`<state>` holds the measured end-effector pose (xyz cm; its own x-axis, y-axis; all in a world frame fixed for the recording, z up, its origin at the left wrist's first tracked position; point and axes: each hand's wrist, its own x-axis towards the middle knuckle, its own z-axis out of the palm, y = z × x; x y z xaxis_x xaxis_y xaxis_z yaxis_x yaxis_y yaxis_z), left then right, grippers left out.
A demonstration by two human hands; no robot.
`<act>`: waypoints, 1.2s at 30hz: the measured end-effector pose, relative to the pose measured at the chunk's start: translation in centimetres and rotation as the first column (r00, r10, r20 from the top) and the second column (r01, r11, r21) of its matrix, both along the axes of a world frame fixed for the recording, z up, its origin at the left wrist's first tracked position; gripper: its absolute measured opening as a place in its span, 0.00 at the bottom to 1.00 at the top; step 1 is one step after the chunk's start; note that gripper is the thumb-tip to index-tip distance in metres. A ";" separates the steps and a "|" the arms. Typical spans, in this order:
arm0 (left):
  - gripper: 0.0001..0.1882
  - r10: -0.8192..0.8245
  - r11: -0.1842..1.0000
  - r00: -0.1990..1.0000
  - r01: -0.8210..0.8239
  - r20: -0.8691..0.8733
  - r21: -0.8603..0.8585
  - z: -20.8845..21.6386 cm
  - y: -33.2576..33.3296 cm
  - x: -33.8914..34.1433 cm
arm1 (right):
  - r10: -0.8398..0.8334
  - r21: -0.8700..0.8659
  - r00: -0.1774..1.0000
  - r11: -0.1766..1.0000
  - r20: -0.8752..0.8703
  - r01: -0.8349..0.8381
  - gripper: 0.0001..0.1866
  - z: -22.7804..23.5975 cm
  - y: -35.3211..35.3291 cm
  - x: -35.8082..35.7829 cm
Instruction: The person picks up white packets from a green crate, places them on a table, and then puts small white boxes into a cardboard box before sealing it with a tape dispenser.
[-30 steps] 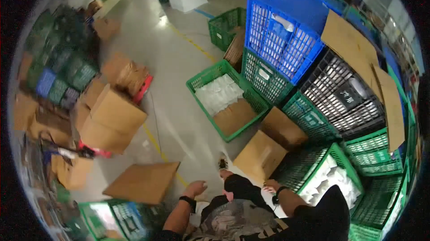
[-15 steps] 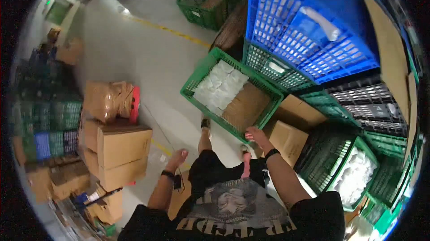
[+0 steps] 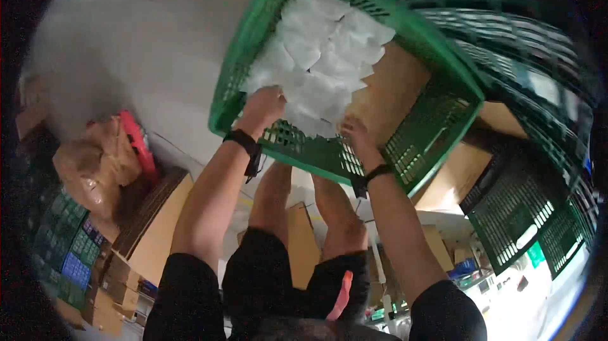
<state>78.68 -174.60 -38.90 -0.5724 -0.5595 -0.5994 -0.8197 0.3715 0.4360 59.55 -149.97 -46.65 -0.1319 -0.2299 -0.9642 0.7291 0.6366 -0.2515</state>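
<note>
A large green plastic crate (image 3: 223, 97) fills the upper middle of the view. Stacked white packets (image 3: 329, 43) in rows lie in its left part, over a brown cardboard bottom (image 3: 396, 84). Both of my arms reach over the near wall into the crate. My left hand (image 3: 265, 108) is at the near left edge of the packets, its fingers curled in and partly hidden. At the near right corner of the packets is my right hand (image 3: 356, 135), its fingers bent and somewhat apart, with nothing plainly held. Dark bands sit on both wrists.
Dark green crates (image 3: 519, 208) and a cardboard box (image 3: 453, 173) stand close on the right. On the left are a brown wrapped bundle (image 3: 95, 170), a red object (image 3: 138, 145) and a carton (image 3: 155, 214). Pale floor (image 3: 152, 43) lies beyond them.
I have bent down closer to the green crate, which now looks much larger. My left hand has moved from beside my leg into the crate; my right hand has gone from the rim to the packets.
</note>
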 end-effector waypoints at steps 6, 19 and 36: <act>0.20 0.058 0.974 0.996 -0.071 0.064 0.217 -7.9 5.4 -4.6 | -0.302 -0.006 0.899 0.947 0.317 0.320 0.27 -11.6 -2.0 1.3; 0.47 0.204 0.960 0.978 -0.207 0.036 0.190 -12.3 10.1 -3.3 | -0.210 -0.157 0.885 0.942 0.415 0.297 0.25 -9.4 -0.6 1.3; 0.35 -0.106 0.652 0.990 -0.006 0.098 0.758 -6.9 5.4 -7.4 | -0.341 0.034 0.841 0.932 0.420 0.362 0.31 -1.6 5.4 -4.0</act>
